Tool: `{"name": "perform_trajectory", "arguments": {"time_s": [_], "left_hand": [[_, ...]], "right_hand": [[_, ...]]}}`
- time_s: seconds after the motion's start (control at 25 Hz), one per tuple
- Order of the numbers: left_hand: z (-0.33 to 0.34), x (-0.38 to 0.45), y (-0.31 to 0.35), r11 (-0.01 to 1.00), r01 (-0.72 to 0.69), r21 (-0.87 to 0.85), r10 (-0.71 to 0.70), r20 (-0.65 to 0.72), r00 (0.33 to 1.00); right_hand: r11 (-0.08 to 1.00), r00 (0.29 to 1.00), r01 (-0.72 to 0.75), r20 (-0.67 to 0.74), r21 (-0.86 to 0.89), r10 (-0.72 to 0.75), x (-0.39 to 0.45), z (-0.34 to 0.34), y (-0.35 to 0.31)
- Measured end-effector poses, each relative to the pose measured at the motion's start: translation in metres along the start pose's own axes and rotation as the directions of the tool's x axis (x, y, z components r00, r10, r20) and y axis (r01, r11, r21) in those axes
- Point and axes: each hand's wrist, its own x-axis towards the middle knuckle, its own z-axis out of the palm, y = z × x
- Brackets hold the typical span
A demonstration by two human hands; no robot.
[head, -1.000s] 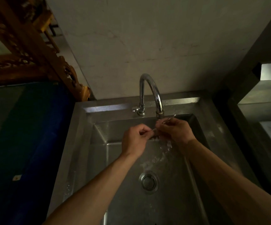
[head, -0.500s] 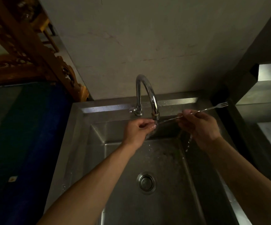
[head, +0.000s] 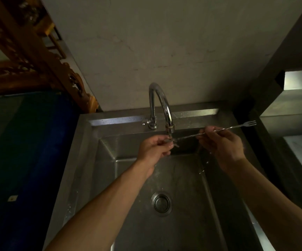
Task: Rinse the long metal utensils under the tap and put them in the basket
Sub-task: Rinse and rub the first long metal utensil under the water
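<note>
Dim, underexposed scene, light seen falling from the upper right, glare on the tap [head: 162, 98] and sink [head: 197, 113] rim, left side lost in deep shadow, edges bowed by wide-angle distortion, fine detail softened by noise and slight blur.

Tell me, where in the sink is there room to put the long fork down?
The sink floor is bare all around the drain, between both forearms and the near edge. It is crowded up by the tap, where the left hand and right hand hold the fork across the spout.
</note>
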Motion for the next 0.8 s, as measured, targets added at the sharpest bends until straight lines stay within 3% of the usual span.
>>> {"name": "perform_trajectory", "arguments": {"time_s": [0.2,0.4,0.64,0.8], "left_hand": [[0.004,-0.005,0.007,0.979,0.045,-0.201,-0.054,-0.041,0.998],[0.004,-0.004,0.005,0.975,0.048,-0.216,-0.063,-0.064,0.996],[-0.002,-0.007,0.009,0.985,-0.080,0.156,0.080,0.002,0.997],[-0.008,-0.001,0.012,0.825,-0.249,0.506,0.282,0.013,0.959]], "right_hand": [[1.000,1.000,0.020,0.010,0.017,-0.020,-0.001,0.005,-0.003],[1.000,0.999,0.024,0.022,-0.001,-0.024,0.000,0.002,-0.003],[0.999,0.994,-0.024,0.107,-0.040,0.029,0.001,0.014,0.016],[0.994,0.982,-0.043,0.180,-0.102,0.061,-0.001,0.037,0.040]]}}
